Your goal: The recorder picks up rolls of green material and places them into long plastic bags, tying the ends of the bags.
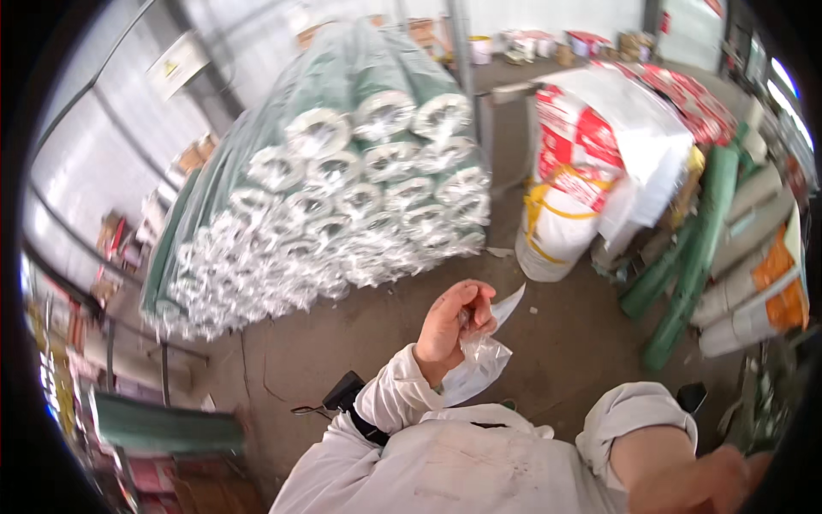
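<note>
Pinching the clear plastic bag (478,364) near the chest, the left hand (454,321) should keep its fingers tight, while the blurry right hand (728,481) hides its grip.

left hand (452,324) raised, pinching clear plastic bag (479,360). right hand (715,480) low at frame edge, blurry. big stack of green wrapped rolls (342,180) ahead, white-red sacks (591,163) just right of it, concrete floor (565,343).

Warehouse (stacked green rolls (342,171), sacks (574,171))
</note>
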Motion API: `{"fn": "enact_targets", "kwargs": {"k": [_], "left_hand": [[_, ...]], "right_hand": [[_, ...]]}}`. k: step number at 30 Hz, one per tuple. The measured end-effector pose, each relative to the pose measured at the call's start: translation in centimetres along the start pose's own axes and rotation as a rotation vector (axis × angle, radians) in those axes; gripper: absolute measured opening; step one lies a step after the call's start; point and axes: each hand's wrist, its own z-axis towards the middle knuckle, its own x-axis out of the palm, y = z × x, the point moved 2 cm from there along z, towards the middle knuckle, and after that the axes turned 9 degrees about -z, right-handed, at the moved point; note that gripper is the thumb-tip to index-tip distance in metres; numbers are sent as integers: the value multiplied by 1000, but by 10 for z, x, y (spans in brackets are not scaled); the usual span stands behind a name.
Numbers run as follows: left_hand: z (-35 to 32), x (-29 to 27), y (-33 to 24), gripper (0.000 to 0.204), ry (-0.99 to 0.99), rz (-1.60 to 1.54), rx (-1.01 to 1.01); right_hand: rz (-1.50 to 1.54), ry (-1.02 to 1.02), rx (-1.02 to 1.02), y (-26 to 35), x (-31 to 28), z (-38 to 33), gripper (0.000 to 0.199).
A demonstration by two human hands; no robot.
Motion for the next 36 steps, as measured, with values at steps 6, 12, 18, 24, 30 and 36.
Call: {"fn": "enact_targets", "kwargs": {"k": [6,12,18,24,30,36], "left_hand": [[70,105,87,18,334,0,-129],[119,155,168,25,574,-108,-278],[169,173,213,58,946,220,-280],[277,161,203,21,1068,891,246],[341,182,230,19,1130,864,375],[375,201,287,23,839,671,128]], "right_hand": [[-1570,122,127,109,-117,-24,35],[-2028,-86,815,100,-211,-92,28],[-1283,-817,554,126,-261,-82,14],[-822,-905,473,141,-327,-63,13],[-1088,-995,960,129,-395,-57,19],[-1223,-754,986,168,-454,-61,12]]}}
